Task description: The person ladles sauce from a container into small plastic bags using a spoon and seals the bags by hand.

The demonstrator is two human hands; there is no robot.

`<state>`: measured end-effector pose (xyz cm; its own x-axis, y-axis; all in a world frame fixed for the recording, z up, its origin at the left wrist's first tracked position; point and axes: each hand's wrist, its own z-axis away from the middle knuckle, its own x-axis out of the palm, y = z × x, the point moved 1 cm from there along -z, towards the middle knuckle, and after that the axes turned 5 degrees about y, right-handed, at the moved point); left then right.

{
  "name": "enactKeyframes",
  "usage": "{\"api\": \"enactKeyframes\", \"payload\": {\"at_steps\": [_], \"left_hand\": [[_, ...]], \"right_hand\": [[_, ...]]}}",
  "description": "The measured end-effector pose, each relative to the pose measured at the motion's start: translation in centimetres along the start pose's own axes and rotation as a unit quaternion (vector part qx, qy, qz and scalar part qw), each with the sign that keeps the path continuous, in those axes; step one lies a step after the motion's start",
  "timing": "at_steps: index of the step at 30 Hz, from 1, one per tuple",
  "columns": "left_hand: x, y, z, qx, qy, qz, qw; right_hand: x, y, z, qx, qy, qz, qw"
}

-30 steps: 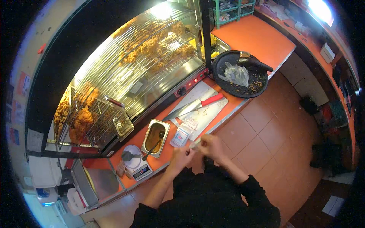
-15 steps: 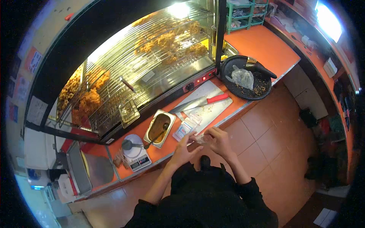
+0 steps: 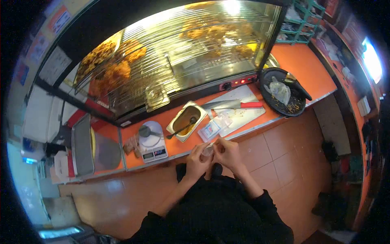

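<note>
Both hands meet in front of the body, just off the counter's front edge. My left hand (image 3: 198, 161) is closed on a small clear plastic bag (image 3: 208, 151). My right hand (image 3: 227, 153) pinches the same bag from the other side. Just beyond the hands, a stack of printed plastic packets (image 3: 211, 129) lies partly on a white cutting board (image 3: 243, 118). A knife with a red handle (image 3: 251, 105) rests across the board. Left of the packets, a metal container (image 3: 177, 124) holds brown sauce and a dark ladle (image 3: 192, 120).
A digital scale (image 3: 153, 143) bears a dark scoop at the left. Behind the counter stands a lit glass cabinet (image 3: 191, 81) with fried pieces on racks. To the right, a black stone mortar (image 3: 271, 101) holds a plastic bag and a pestle (image 3: 300, 90).
The view has swung left, so the counter things appear further right. My hands have spread the small bag between them, and its clear plastic shows more than one second ago.
</note>
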<state>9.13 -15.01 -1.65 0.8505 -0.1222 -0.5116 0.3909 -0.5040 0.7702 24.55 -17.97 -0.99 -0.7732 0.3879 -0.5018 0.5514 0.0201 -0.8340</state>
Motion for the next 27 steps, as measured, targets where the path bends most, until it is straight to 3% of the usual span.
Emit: {"api": "enactKeyframes", "payload": {"at_steps": [4,6,8,12,14,16,18,21,24,27], "left_hand": [[-2.2,-2.6,2.1,-0.095,0.041,0.003,0.995],[-3.3,-4.2,3.6,-0.134,0.058,-0.002,0.989],[-4.5,-5.3,5.1,-0.174,0.082,0.053,0.98],[-5.4,-8.4,7.9,-0.227,0.056,0.086,0.969],[-5.2,-9.9,9.1,-0.286,-0.003,0.086,0.954],[-5.0,-10.3,9.0,-0.268,0.001,0.115,0.957],[-4.5,-11.6,8.1,-0.243,-0.001,0.137,0.96],[-2.8,-13.0,6.6,-0.27,-0.041,0.244,0.93],[-2.8,-11.7,4.5,-0.298,-0.045,0.311,0.901],[-2.7,-10.7,3.4,-0.315,-0.054,0.339,0.885]], "right_hand": [[3.4,1.2,-2.2,-0.035,-0.043,0.107,0.993],[6.0,-0.1,-4.1,-0.071,-0.025,0.04,0.996],[8.4,-2.7,-5.8,-0.239,0.005,0.057,0.969],[14.1,-3.4,-6.9,-0.23,-0.106,0.108,0.961],[16.8,-1.3,-7.3,-0.283,-0.039,0.132,0.949],[16.4,-0.6,-8.2,-0.284,-0.026,0.115,0.951],[15.5,0.0,-9.0,-0.253,0.052,0.119,0.959],[13.8,1.8,-9.3,-0.229,-0.009,0.076,0.971],[11.7,0.5,-8.5,-0.248,0.036,0.032,0.968],[10.9,0.8,-7.7,-0.262,-0.004,-0.002,0.965]]}}
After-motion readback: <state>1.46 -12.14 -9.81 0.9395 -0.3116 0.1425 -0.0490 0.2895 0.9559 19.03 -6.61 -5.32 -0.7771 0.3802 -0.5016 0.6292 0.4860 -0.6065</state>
